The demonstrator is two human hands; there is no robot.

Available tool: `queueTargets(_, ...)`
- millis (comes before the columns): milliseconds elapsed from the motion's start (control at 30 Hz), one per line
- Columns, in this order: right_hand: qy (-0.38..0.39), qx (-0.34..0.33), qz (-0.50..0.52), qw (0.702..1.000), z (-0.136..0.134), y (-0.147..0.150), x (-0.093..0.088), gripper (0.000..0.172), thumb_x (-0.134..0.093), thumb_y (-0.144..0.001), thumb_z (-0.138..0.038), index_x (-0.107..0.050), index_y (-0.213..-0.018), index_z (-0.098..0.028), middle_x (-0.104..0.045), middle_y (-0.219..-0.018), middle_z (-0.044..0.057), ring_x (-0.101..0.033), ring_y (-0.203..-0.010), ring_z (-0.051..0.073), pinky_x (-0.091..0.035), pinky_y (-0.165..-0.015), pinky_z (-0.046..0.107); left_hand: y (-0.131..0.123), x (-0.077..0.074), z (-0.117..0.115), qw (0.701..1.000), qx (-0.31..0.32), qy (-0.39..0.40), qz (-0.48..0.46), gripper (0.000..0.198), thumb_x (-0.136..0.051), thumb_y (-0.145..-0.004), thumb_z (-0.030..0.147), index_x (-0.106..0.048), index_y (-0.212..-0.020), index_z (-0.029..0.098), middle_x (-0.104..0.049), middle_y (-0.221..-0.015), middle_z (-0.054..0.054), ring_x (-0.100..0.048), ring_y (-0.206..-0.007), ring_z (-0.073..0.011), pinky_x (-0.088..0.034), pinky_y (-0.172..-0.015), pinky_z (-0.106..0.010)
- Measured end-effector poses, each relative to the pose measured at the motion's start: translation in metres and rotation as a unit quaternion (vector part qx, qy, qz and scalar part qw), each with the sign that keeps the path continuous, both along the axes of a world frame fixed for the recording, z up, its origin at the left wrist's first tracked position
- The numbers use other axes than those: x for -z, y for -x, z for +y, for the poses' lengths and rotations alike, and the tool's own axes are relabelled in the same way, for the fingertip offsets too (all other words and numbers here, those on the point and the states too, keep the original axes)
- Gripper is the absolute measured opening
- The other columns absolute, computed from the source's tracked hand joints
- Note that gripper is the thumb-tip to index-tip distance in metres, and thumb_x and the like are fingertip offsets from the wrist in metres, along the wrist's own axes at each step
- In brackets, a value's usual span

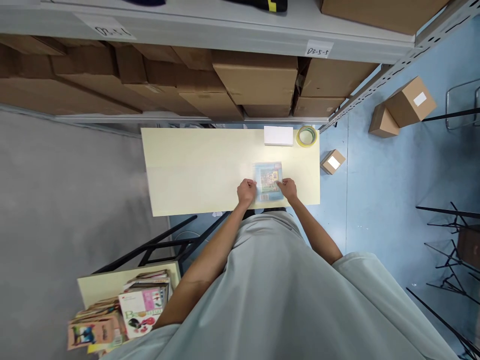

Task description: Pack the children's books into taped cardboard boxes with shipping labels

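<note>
A thin, light-blue printed packet (268, 181) lies flat near the front edge of the pale yellow table (195, 170); it looks like a book or booklet in a clear sleeve. At its left edge, my left hand (247, 191) is closed, thumb and fingers pinched on the border. My right hand (287, 188) grips the packet's right edge, with the thumb over its face. A white box or stack of paper (278, 135) and a roll of yellow tape (306, 136) sit by the table's back right corner.
Cardboard boxes (258, 80) fill the shelf behind the table. Stacked magazines (140, 310) rest on a small side table at lower left. A small carton (332, 162) is beyond the table's right edge, with two larger cartons (410, 102) farther right. Black metal legs (185, 242) stand at left.
</note>
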State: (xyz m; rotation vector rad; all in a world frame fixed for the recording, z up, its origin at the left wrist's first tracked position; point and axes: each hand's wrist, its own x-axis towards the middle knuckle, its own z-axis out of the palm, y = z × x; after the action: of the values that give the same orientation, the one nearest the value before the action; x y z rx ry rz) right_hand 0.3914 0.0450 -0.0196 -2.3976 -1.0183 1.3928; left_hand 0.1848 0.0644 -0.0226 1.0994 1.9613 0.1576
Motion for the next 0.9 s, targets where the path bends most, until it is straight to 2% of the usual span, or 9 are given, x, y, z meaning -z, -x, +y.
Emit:
queueTargets(233,-0.047,0.047,0.075,0.995,-0.012,-0.009,-0.007,0.026,-0.079,-0.086,-0.039,-0.057,-0.090,-0.025,-0.074,-0.095,0.003,-0.071,-0.088,0.020,-0.055,-0.077,0.030,-0.003,0.005,0.003,1.000,0.010,0.001,0.010,0.005,-0.067,-0.092,0.026,-0.071,-0.094,0.023,-0.082,-0.102,-0.008,-0.074,-0.098,-0.0266,-0.056,-0.093,-0.038)
queueTargets(333,-0.068,0.050,0.089,0.992,-0.017,-0.007,-0.016,0.026,-0.078,-0.085,-0.040,-0.057,-0.090,-0.026,-0.074,-0.095,0.002,-0.070,-0.086,0.019,-0.055,-0.077,0.030,-0.004,0.007,0.000,1.000,0.018,0.003,0.013,0.009,-0.065,-0.095,0.029,-0.070,-0.096,0.022,-0.081,-0.103,-0.009,-0.074,-0.099,-0.0274,-0.055,-0.095,-0.040)
queueTargets(433,-0.081,0.049,0.084,0.992,-0.019,0.002,-0.029,0.024,-0.076,-0.086,-0.040,-0.057,-0.090,-0.026,-0.074,-0.094,0.002,-0.071,-0.084,0.019,-0.055,-0.077,0.031,-0.001,0.006,-0.004,1.000,0.023,-0.002,0.018,0.015,-0.066,-0.096,0.033,-0.069,-0.105,0.022,-0.079,-0.105,-0.010,-0.073,-0.101,-0.0278,-0.055,-0.097,-0.041)
queueTargets(533,-0.094,0.043,0.073,0.992,-0.019,0.016,-0.045,0.024,-0.075,-0.088,-0.040,-0.055,-0.089,-0.027,-0.074,-0.093,0.001,-0.072,-0.083,0.019,-0.055,-0.077,0.031,0.006,0.006,-0.005,0.999,0.045,-0.025,0.004,0.023,-0.067,-0.094,0.033,-0.068,-0.114,0.022,-0.077,-0.106,-0.010,-0.072,-0.102,-0.0277,-0.055,-0.098,-0.042)
queueTargets(633,-0.105,0.033,0.067,0.992,-0.019,0.035,-0.063,0.023,-0.074,-0.089,-0.041,-0.055,-0.091,-0.027,-0.073,-0.091,-0.001,-0.071,-0.078,0.018,-0.055,-0.076,0.031,0.016,0.008,-0.003,0.991,0.096,-0.040,-0.080,0.019,-0.064,-0.091,0.025,-0.071,-0.108,0.022,-0.077,-0.111,-0.011,-0.072,-0.106,-0.0274,-0.054,-0.105,-0.042)
queueTargets(733,-0.117,0.010,0.058,0.991,-0.018,0.059,-0.079,0.022,-0.073,-0.090,-0.040,-0.055,-0.093,-0.028,-0.073,-0.091,-0.002,-0.071,-0.076,0.018,-0.055,-0.075,0.031,0.028,0.009,0.000,0.980,0.122,-0.029,-0.152,0.022,-0.066,-0.089,0.025,-0.076,-0.108,0.021,-0.080,-0.112,-0.011,-0.074,-0.109,-0.0275,-0.055,-0.107,-0.042)
queueTargets(900,-0.129,-0.050,0.017,0.990,-0.014,0.108,-0.091,0.022,-0.074,-0.091,-0.038,-0.055,-0.096,-0.028,-0.073,-0.094,-0.002,-0.070,-0.078,0.018,-0.053,-0.076,0.031,0.058,0.001,0.001,0.960,0.136,-0.012,-0.244,0.032,-0.066,-0.087,0.030,-0.079,-0.115,0.019,-0.083,-0.112,-0.011,-0.076,-0.109,-0.0284,-0.059,-0.104,-0.043)
